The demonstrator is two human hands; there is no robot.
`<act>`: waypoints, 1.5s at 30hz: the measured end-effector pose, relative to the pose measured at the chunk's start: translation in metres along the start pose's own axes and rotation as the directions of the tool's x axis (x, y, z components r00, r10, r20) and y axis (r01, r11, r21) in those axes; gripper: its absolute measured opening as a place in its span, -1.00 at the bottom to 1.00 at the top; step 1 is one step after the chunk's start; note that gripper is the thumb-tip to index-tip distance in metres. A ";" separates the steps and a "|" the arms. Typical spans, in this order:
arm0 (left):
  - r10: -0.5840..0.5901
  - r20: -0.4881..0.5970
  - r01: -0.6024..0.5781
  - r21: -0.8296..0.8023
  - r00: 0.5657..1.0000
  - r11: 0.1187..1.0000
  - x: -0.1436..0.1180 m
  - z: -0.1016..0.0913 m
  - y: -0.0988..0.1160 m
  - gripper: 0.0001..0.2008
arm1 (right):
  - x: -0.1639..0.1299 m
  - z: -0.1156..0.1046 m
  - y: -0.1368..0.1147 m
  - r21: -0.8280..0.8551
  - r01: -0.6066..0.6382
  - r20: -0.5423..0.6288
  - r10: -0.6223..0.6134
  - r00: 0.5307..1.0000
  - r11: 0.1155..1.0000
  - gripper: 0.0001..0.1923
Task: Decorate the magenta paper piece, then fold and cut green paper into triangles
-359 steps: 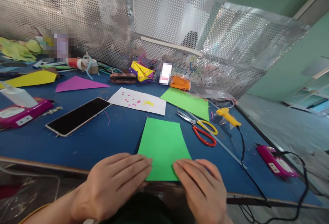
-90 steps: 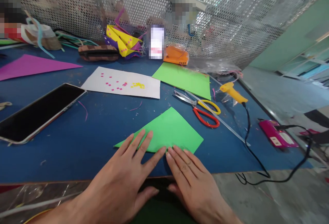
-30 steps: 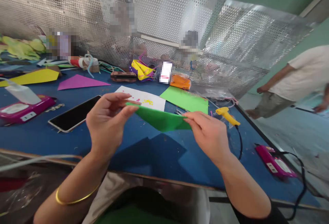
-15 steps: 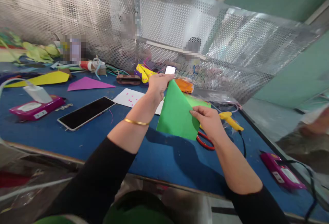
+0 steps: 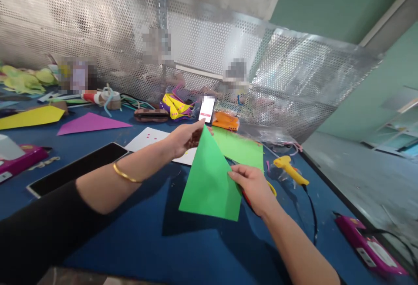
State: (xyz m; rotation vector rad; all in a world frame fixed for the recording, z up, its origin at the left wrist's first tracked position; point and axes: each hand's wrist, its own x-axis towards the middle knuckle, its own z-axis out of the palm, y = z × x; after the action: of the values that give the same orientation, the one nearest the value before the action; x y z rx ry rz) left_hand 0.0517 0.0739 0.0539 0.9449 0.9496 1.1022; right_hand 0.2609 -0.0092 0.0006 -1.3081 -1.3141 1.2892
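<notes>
One green paper [image 5: 210, 180], newly off the counter [image 5: 130, 243], looks free to turn: my left grip [image 5: 186, 140] holds its tip, my right grip [image 5: 254, 188] pinches its edge.

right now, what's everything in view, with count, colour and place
green paper: one, green, centre, held up
paler sheet: one, light green, behind it
dotted paper: one, white, centre left
sheets: two, purple and yellow, left
phones: two, dark-screened left, white-screened back
pouch: one, brown, back
folded piece: one, yellow and purple, back
case: one, orange, back
scissors: one, red and yellow, right, mostly hidden
glue gun: one, yellow, right
socket boxes: two, magenta, left and right
clutter: uncounted, mixed, back left
table: one, blue, underneath
mesh: one, silver, behind table
bracelet: one, gold, left wrist
left fingers: one set, bare, green paper's top corner
right fingers: one set, bare, green paper's right edge
</notes>
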 end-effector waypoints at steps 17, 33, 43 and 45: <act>0.020 0.115 -0.026 0.052 0.993 0.998 -0.009 -0.017 -0.007 -0.86 | 0.000 0.007 0.003 -0.090 -0.035 0.047 0.040 0.998 0.995 -0.65; -0.087 0.153 0.080 0.051 0.984 0.995 -0.024 -0.002 -0.017 -0.76 | -0.006 0.014 0.004 -0.385 0.109 -0.084 -0.153 0.985 0.916 -0.66; -0.067 0.049 0.066 0.033 0.997 0.997 -0.022 0.003 -0.020 -0.86 | -0.008 0.014 0.001 -0.338 0.099 -0.052 -0.124 0.991 0.936 -0.67; -0.058 0.032 0.057 0.023 0.998 0.998 -0.024 0.004 -0.020 -0.88 | -0.008 0.014 0.000 -0.331 0.099 -0.045 -0.121 0.992 0.938 -0.67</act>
State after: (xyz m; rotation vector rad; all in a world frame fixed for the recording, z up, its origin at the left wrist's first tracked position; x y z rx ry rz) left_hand 0.0566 0.0469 0.0397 0.9451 0.9582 1.0268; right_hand 0.2481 -0.0181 0.0001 -1.4655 -1.5815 0.9693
